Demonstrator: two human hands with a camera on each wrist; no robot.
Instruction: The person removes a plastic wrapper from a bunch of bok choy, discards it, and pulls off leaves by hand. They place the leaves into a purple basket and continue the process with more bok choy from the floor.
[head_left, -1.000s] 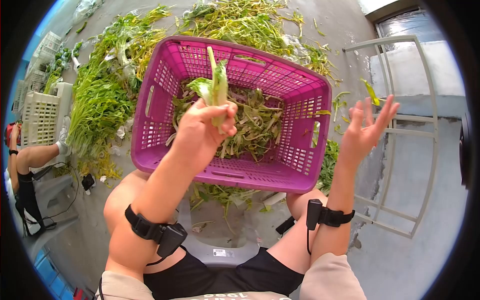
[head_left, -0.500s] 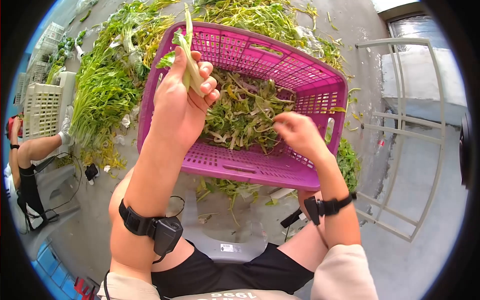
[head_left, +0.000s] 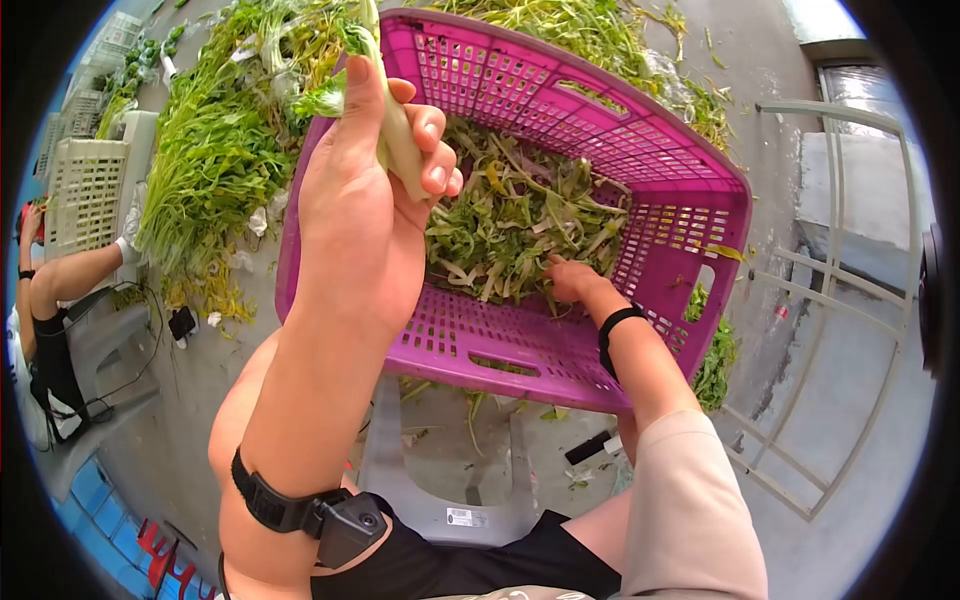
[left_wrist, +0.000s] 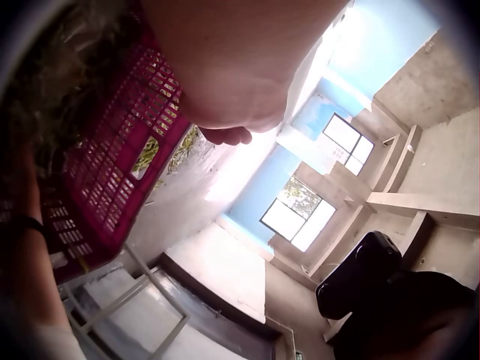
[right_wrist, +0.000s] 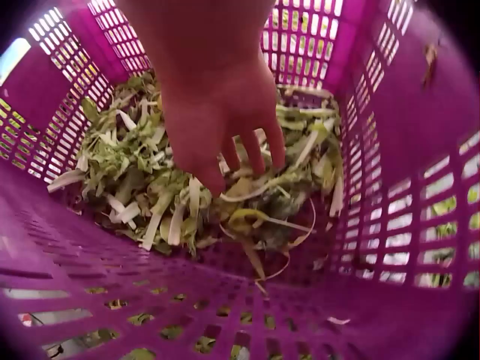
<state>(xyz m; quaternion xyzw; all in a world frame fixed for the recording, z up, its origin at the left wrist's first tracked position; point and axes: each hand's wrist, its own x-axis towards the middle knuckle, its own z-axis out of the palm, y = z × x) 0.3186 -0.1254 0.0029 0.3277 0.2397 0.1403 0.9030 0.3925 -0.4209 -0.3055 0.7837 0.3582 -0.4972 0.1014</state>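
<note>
My left hand is raised over the near left corner of a pink plastic basket and grips a pale green vegetable stalk with leaves at its top. The left wrist view shows only the underside of that hand and the basket wall; the stalk is hidden there. My right hand reaches down into the basket. Its spread fingers touch the heap of cut leaves and stems on the bottom, with nothing plainly held.
A long pile of leafy greens lies on the concrete floor left of the basket. White crates and another seated person are at the far left. A grey metal frame stands on the right, a grey stool under me.
My right hand came down from the air at the right, fingers spread, into the basket's scraps. My left hand lifted the stalk up and to the left, nearer the camera.
</note>
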